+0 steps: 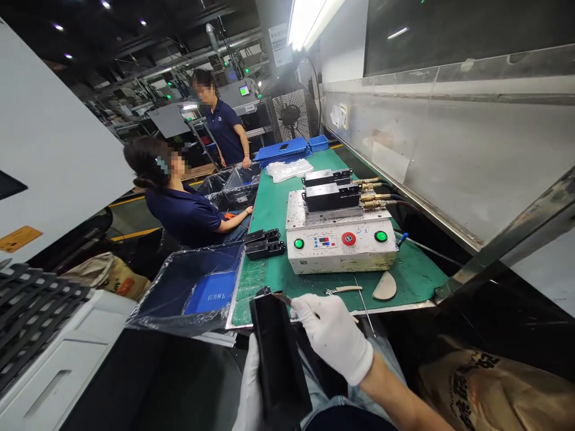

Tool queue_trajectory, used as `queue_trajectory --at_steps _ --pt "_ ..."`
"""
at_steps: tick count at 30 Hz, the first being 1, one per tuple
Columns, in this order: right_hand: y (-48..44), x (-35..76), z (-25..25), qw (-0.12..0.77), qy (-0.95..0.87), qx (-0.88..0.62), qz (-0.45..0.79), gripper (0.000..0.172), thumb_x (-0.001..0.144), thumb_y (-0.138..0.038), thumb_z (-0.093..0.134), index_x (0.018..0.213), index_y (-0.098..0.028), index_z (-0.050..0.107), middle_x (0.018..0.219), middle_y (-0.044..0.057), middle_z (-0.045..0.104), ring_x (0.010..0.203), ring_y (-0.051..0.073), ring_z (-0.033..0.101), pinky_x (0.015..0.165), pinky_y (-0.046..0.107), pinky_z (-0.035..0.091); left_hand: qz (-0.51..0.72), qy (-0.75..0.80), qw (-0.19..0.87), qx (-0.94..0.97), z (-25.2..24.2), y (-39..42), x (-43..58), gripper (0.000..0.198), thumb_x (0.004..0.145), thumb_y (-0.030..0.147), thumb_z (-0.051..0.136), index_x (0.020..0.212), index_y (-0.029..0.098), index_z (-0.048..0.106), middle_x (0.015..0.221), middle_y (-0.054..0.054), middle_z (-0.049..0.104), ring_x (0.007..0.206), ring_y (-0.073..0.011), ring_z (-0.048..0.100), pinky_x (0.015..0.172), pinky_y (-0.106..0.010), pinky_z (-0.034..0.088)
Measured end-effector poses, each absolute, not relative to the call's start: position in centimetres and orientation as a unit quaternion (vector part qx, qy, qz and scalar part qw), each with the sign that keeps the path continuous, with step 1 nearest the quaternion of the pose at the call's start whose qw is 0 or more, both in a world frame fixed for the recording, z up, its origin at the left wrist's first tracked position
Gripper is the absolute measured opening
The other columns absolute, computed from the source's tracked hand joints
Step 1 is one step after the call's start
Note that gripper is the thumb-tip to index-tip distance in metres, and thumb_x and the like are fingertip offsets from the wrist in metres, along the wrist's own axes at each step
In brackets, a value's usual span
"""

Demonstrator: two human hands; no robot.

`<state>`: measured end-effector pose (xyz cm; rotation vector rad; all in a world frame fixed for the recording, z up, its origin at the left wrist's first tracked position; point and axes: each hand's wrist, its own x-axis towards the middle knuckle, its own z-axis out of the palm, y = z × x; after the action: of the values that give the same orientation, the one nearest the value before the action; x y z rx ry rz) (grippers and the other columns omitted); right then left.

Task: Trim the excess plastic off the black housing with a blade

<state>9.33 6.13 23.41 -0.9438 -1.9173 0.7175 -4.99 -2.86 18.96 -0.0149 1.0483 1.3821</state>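
Observation:
My left hand (250,383), in a white glove, grips a long black plastic housing (278,359) from its left side, tilted upright above my lap. Gloved in white too, my right hand (335,335) is closed around a small knife (284,298), most of which the fingers cover. Its thin blade touches or lies very close to the upper right edge of the housing. Just past my right hand, a pale-handled tool (348,289) and a beige half-round piece (385,286) lie on the green table (274,281).
A white machine (341,263) with green and red buttons carries black housings (332,197). More black housings (265,247) lie left of it. A plastic-lined bin (211,293) stands at the table's left edge. Two people (179,209) are beyond it. A brown sack (494,389) sits at right.

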Motion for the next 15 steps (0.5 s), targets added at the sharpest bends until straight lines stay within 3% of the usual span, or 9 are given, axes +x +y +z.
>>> queue_trajectory --at_steps 5,11,15 --pt "8.1 9.3 24.0 0.367 -0.841 -0.356 0.176 0.056 0.110 -0.043 0.045 0.060 -0.020 0.058 0.055 -0.001 0.059 0.048 0.011 0.051 0.055 0.031 0.027 0.626 0.444 0.640 -0.040 19.0 -2.8 -4.3 0.061 0.078 0.058 0.073 0.131 0.027 0.071 0.152 -0.001 0.064 0.152 -0.0318 0.047 0.128 -0.048 0.045" --pt "8.7 9.8 24.0 0.366 -0.850 -0.354 0.135 0.061 0.110 -0.046 0.046 0.057 -0.019 0.060 0.051 0.000 0.059 0.047 0.011 0.050 0.055 0.033 0.024 0.651 0.437 0.620 -0.037 19.2 -2.5 -3.9 0.049 0.082 0.047 0.074 0.127 0.027 0.073 0.146 0.001 0.069 0.155 -0.0245 0.043 0.132 -0.041 0.039" --pt "9.1 10.0 23.8 0.347 -0.861 -0.356 0.108 0.060 0.109 -0.044 0.048 0.056 -0.019 0.060 0.052 0.001 0.061 0.047 0.012 0.053 0.056 0.034 0.023 0.618 0.462 0.635 -0.027 19.5 -2.4 -3.7 0.055 0.081 0.052 0.073 0.128 0.024 0.073 0.141 -0.001 0.073 0.154 -0.0273 0.045 0.133 -0.044 0.037"
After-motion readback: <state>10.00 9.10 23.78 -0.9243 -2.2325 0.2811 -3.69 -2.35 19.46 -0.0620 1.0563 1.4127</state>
